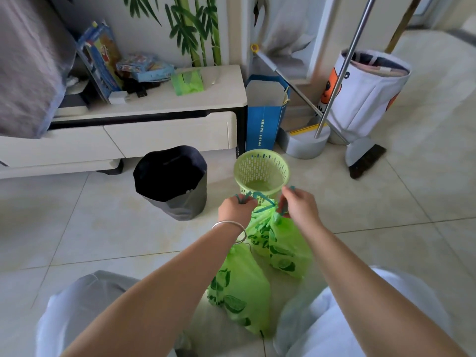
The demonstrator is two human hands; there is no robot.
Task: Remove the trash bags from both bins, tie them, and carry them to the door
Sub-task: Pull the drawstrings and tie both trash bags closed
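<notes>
A green trash bag (286, 243) with leaf prints sits on the floor tiles in front of me. My left hand (235, 208) and my right hand (298, 204) each pinch one of its teal drawstring ends, pulled apart above the gathered neck. A second green bag (239, 289) lies nearer to me, between my knees. Just beyond the hands stands the green perforated bin (261, 171), with no bag in it. To its left is a bin lined with a dark bag (171, 181), its rim folded over.
A white low cabinet (144, 135) with clutter on top runs along the wall behind the bins. A blue paper bag (265, 117), a dustpan (306, 143), a broom (365, 161) and a white fabric hamper (365, 91) crowd the right corner.
</notes>
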